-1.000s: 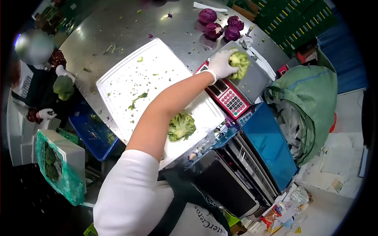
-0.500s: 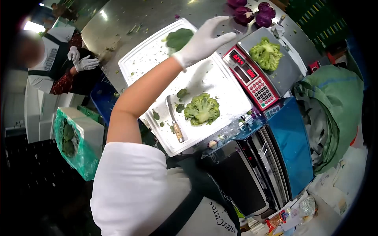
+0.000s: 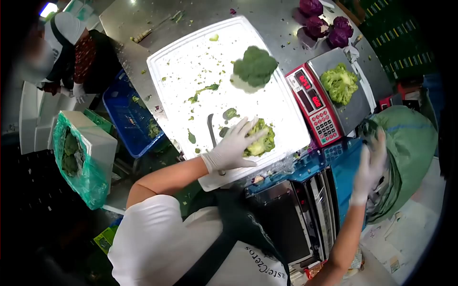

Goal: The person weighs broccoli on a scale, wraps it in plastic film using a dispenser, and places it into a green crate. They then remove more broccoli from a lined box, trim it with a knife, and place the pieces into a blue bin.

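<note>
My left hand, in a white glove, is spread over the white tray and touches the left side of a cut broccoli head. It partly covers the curved knife, whose handle is mostly hidden. My right hand, also gloved and slightly blurred, is raised with fingers apart above the blue surface beside the green sack. Another broccoli head lies crown up on the tray's upper part. A light green broccoli head rests on the red scale.
Purple cabbages sit on the metal table behind the scale. A blue basket and a box with green plastic stand left. A co-worker is at upper left. The wrapping machine is near my body.
My left hand has come down from above the tray to the cut broccoli. My right hand has come into view. The co-worker's hands have moved lower and apart from the earlier pose.
</note>
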{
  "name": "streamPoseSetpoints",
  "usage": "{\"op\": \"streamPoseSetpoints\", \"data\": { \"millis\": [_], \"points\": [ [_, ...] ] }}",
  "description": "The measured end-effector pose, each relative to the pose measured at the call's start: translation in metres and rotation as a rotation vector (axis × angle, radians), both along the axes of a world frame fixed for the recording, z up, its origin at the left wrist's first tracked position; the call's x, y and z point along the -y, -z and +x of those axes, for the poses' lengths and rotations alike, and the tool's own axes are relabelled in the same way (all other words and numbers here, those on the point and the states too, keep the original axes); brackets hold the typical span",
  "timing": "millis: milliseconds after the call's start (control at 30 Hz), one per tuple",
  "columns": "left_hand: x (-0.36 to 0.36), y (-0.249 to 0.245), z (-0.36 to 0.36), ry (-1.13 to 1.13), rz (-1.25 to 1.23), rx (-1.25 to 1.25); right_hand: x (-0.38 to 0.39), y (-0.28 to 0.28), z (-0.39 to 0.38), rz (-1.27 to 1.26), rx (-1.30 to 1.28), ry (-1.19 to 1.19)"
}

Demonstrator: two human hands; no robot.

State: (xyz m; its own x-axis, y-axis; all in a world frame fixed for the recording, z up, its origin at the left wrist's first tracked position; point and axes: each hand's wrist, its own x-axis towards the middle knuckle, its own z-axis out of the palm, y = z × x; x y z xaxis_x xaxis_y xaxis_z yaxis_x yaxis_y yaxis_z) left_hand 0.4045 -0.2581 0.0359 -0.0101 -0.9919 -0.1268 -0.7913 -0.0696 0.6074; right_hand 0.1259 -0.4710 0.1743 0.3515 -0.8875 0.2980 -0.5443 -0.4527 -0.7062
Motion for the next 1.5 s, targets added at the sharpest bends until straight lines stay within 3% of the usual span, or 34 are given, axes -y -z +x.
{"op": "streamPoseSetpoints", "data": {
  "millis": [33,167,233,333,367,467,533,567,667,700,767,800,833,867,900,967,1100,1167,1300,1500],
  "points": [
    [0.000,0.002,0.000,-0.006,-0.002,-0.018,0.021,0.006,0.028,0.064,-0.036,-0.067],
    [0.004,0.009,0.012,-0.108,-0.067,-0.253,0.105,0.057,0.082,-0.339,-0.343,-0.208],
    [0.001,0.008,0.022,-0.202,-0.052,-0.427,0.131,0.083,0.099,-0.159,-0.509,-0.151],
    [-0.003,0.010,0.036,-0.348,0.010,-0.736,0.154,0.087,0.098,-0.211,-0.403,-0.100],
    [-0.002,0.010,0.040,-0.401,0.108,-1.069,0.157,0.088,0.093,-0.273,-0.398,-0.077],
    [0.007,0.023,0.042,-0.502,0.324,-1.736,0.170,0.096,0.058,-0.193,-0.167,-0.057],
    [0.022,-0.002,0.038,-0.549,0.472,-2.175,0.167,0.082,0.015,0.236,0.091,0.079],
    [0.028,-0.008,0.037,-0.524,0.483,-2.216,0.159,0.073,-0.003,0.453,0.220,0.139],
    [0.042,-0.015,0.032,-0.447,0.465,-2.356,0.101,0.012,-0.031,0.543,0.435,0.210],
    [0.047,-0.018,0.031,-0.475,0.423,-2.218,0.084,-0.005,-0.043,0.554,0.513,0.220],
    [0.062,-0.029,0.028,-0.504,0.341,-1.942,0.058,-0.023,-0.086,0.347,0.370,0.159],
    [0.077,-0.044,0.027,-0.410,0.285,-1.759,0.051,-0.028,-0.113,0.459,0.492,0.195],
    [0.096,-0.069,0.018,-0.457,0.232,-1.529,0.038,-0.034,-0.132,0.408,0.453,0.229],
    [0.124,-0.072,0.013,-0.284,0.053,-1.457,0.025,-0.040,-0.150,0.357,0.412,0.263],
    [0.159,-0.059,0.001,-0.236,-0.119,-1.395,0.014,-0.044,-0.165,0.308,0.373,0.290],
    [0.210,-0.082,-0.027,-0.179,-0.270,-1.170,-0.010,-0.042,-0.192,0.225,0.259,0.388],
    [0.303,-0.048,-0.069,-0.123,-0.573,-0.509,-0.055,-0.047,-0.212,0.246,0.260,0.561],
    [0.321,-0.030,-0.077,-0.067,-0.455,-0.334,-0.072,-0.048,-0.216,0.206,0.290,0.551],
    [0.329,-0.051,-0.075,-0.002,-0.331,-0.284,-0.095,-0.045,-0.244,0.162,0.226,0.582],
    [0.335,-0.112,-0.019,-0.002,-0.521,-0.555,-0.101,-0.046,-0.252,0.173,0.221,0.606]
  ]
}}
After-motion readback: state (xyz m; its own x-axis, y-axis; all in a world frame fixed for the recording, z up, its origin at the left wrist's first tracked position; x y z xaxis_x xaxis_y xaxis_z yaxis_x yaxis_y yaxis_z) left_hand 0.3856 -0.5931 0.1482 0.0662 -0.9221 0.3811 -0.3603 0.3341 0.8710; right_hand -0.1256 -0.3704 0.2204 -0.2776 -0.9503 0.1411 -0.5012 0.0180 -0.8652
